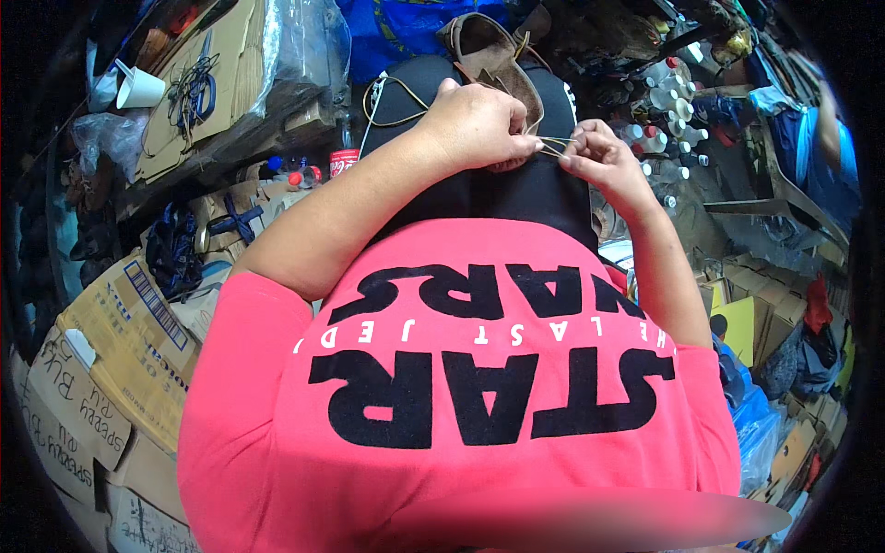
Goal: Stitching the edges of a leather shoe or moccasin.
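Note:
A brown leather shoe upper (pixel 502 64) rests on my lap, over black trousers. My left hand (pixel 484 124) is closed over its near part and hides much of it. Between its thumb and finger it pinches a thin tan lace (pixel 553 147). My right hand (pixel 604 164) is just to the right, fingertips closed on the same lace, which runs in crossing strands across the short gap between both hands. Another loop of tan lace (pixel 395 81) curves out over my left thigh, beyond my left wrist.
Scissors (pixel 195 92) lie on stacked cardboard (pixel 235 55) at the far left, near a white cup (pixel 140 88). A red-labelled bottle (pixel 344 158) stands beside my left leg. Several plastic bottles (pixel 671 101) crowd the right. Cardboard boxes (pixel 138 341) fill the left; a blue bag (pixel 406 28) lies ahead.

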Tool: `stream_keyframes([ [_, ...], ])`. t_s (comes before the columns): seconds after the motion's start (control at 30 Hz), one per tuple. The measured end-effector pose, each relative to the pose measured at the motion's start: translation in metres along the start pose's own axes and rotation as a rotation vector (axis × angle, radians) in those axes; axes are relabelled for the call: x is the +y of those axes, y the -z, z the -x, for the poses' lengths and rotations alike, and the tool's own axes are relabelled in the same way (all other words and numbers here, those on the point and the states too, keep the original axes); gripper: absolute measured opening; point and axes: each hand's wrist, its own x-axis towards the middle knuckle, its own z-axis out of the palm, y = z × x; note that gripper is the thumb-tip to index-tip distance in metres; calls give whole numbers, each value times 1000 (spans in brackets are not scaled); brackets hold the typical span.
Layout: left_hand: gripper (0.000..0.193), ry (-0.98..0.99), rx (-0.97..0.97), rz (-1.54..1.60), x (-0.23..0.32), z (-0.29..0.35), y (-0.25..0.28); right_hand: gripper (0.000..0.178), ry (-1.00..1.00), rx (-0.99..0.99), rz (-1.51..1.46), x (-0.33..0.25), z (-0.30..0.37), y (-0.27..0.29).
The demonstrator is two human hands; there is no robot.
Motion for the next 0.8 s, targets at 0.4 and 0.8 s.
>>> stream_keyframes([
  [0.4, 36, 45, -106, -57, 9, -5, 8, 10, 53, -6, -55, -30, -3, 29],
  [0.8, 38, 50, -134, -95, 11, -5, 9, 8, -115, -102, -63, -15, -11, 39],
])
